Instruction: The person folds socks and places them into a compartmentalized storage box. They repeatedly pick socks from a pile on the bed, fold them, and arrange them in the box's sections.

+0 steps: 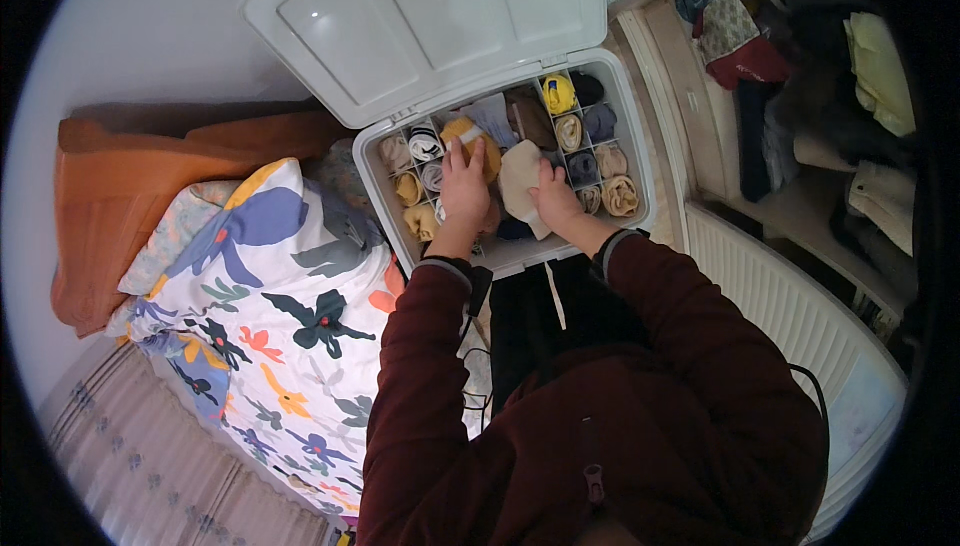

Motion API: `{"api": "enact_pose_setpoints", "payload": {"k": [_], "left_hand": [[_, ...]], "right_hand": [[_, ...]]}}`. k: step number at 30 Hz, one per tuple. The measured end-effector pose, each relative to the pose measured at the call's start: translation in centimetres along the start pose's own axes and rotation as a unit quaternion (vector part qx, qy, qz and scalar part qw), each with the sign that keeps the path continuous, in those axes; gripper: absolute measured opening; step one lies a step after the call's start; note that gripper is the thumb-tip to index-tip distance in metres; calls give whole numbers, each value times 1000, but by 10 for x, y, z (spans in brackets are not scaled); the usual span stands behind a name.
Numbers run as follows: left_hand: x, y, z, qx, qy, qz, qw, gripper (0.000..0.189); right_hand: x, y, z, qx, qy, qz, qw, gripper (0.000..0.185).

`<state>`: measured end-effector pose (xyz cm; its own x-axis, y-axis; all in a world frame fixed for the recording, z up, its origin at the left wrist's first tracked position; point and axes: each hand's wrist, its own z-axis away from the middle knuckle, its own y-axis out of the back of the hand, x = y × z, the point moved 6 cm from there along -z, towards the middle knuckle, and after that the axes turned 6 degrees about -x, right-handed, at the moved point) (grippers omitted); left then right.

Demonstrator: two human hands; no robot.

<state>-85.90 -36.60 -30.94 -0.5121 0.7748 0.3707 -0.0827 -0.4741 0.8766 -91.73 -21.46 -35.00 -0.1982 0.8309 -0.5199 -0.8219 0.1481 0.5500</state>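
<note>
A white plastic storage box (pixel 641 141) stands before me with its hinged lid (pixel 450 13) raised. Divided compartments at both ends hold rolled socks, among them a yellow one (pixel 558 94) and a beige one (pixel 620 195). My left hand (pixel 465 182) lies with fingers spread on a mustard knitted item (pixel 484 156) in the middle section. At the right, the fingers of my right hand (pixel 555 197) touch the edge of a cream knitted item (pixel 523 182); whether they grip it cannot be told. Brown (pixel 531 116) and grey folded cloth lies behind these.
Left of the box is a bed with a floral cover (pixel 322 321) and an orange-brown headboard (pixel 135 208). On the right, an open wardrobe (pixel 675 88) holds heaped clothes, and a white slatted panel (pixel 772 298) stands near my right arm. Dark cables hang beside my left sleeve.
</note>
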Motion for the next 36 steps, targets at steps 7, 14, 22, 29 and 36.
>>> {"api": "enact_pose_setpoints", "payload": {"k": [7,14,22,29,36], "left_hand": [[62,-15,53,-104,-133,-81,982,79],[61,-45,46,-134,-39,-50,989,69],[31,34,163,147,-6,160,976,54],[-1,16,435,241,267,162,919,56],[95,-111,752,369,558,223,709,48]], "right_hand": [[7,0,4,36,10,-47,998,54],[-2,25,15,48,8,-28,998,49],[-26,19,94,-45,331,303,892,43],[-24,-24,67,-90,242,485,836,26],[-60,-100,201,79,458,394,793,20]]}}
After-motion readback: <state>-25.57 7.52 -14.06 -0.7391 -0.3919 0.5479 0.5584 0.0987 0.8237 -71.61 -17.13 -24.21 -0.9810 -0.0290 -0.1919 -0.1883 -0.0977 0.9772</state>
